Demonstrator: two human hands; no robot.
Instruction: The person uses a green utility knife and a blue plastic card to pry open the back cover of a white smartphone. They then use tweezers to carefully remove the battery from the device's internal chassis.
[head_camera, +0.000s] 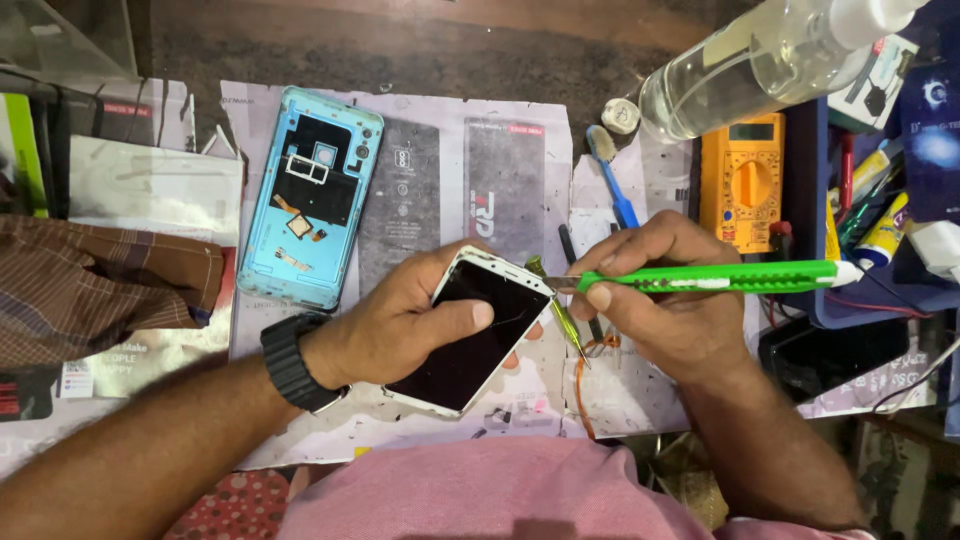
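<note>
While the left hand cradles a white-framed phone screen-up just above the counter, its fingers are wrapped under the body and the thumb lies flat across the dark glass — a firm hold. The phone sits tilted, its top corner pointing toward the right hand. That hand's fingers are closed around a green utility knife, held level, and the knife's tip meets the phone's upper right edge; whether the blade has entered the seam is too small to tell. A slim screwdriver shows just below the knife tip, between the two hands. A black watch wraps the left wrist. On the paper-covered counter beyond lies a light-blue phone back shell, well apart from the hands. Farther right are a blue toothbrush, an orange multimeter and a clear plastic bottle — all untouched.
</note>
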